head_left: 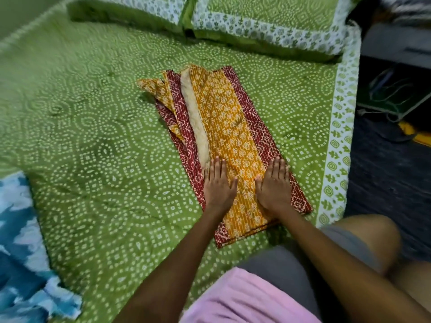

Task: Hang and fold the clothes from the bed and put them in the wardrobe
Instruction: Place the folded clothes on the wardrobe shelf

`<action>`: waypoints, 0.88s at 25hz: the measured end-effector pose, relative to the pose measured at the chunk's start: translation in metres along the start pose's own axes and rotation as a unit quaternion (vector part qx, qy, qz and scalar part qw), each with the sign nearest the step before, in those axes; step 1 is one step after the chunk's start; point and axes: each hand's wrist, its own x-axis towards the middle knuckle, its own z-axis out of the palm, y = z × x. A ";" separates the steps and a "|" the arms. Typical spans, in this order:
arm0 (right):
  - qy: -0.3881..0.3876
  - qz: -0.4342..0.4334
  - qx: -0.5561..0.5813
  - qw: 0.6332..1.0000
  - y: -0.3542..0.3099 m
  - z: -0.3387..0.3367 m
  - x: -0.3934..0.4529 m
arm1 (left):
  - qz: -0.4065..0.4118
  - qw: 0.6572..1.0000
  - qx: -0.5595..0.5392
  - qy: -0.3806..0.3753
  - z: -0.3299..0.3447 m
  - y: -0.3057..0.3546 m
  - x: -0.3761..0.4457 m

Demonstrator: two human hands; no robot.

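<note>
Bed: green dotted bedsheet
Garment: folded orange-and-maroon kurta on it
Left hand: flat, pressing kurta
Right hand: flat, pressing kurta

Orange-and-maroon printed garment on a green dotted bedsheet

The folded garment is mustard orange with pale floral motifs and fine stripes, edged by maroon bands bearing white dotted zigzags, with a cream strip along one fold. Under it, the bedsheet is leaf green with white dotted circles and a white border of green motifs. Beyond the garment, two pillows repeat that green and white print. Left of it lies a blue-and-white cloud-patterned cloth.
</note>
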 end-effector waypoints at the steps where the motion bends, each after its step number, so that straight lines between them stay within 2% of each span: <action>1: 0.002 0.005 0.028 1.000 -0.011 -0.002 0.001 | 0.007 1.000 0.009 0.007 -0.008 -0.011 0.011; 3: 0.016 -0.022 0.099 0.995 -0.034 -0.005 0.002 | 0.029 0.999 -0.008 0.043 -0.019 -0.035 0.029; 5: 0.008 -0.080 0.165 0.983 -0.063 -0.006 0.003 | 0.035 0.990 -0.087 0.106 -0.031 -0.057 0.042; 8: 0.036 -0.147 0.258 0.954 -0.115 -0.009 0.008 | -0.090 0.938 -0.288 0.169 -0.054 -0.087 0.069; 10: 0.064 -0.183 0.251 0.948 -0.142 -0.009 0.018 | -0.160 0.898 -0.380 0.152 -0.070 -0.096 0.085; 11: 0.070 -0.187 0.242 0.950 -0.150 -0.007 0.025 | -0.174 0.889 -0.401 0.139 -0.077 -0.097 0.092; 12: 0.068 -0.168 0.265 0.947 -0.154 -0.005 0.033 | -0.182 0.881 -0.418 0.126 -0.081 -0.098 0.098; 13: 0.052 -0.120 0.340 0.931 -0.154 -0.004 0.042 | -0.194 0.869 -0.439 0.117 -0.084 -0.097 0.104; 14: 0.016 -0.047 0.448 0.893 -0.149 -0.007 0.050 | -0.216 0.851 -0.464 0.114 -0.087 -0.096 0.111; 16: -0.072 0.094 0.629 0.769 -0.130 -0.013 0.063 | -0.250 0.805 -0.527 0.108 -0.093 -0.094 0.125; 17: -0.104 0.136 0.682 0.711 -0.119 -0.014 0.065 | -0.251 0.770 -0.579 0.091 -0.095 -0.093 0.132; 18: -0.122 0.158 0.716 0.669 -0.112 -0.015 0.065 | -0.245 0.725 -0.641 0.059 -0.098 -0.092 0.138; 19: -0.128 0.167 0.737 0.642 -0.108 -0.015 0.065 | -0.243 0.674 -0.697 0.014 -0.101 -0.090 0.143; 20: -0.128 0.174 0.752 0.623 -0.106 -0.015 0.065 | -0.244 0.640 -0.727 -0.042 -0.104 -0.088 0.147; 21: -0.121 0.178 0.761 0.612 -0.106 -0.013 0.065 | -0.243 0.635 -0.727 -0.094 -0.107 -0.084 0.147; 22: -0.116 0.179 0.769 0.603 -0.107 -0.012 0.064 | -0.245 0.650 -0.708 -0.123 -0.105 -0.082 0.147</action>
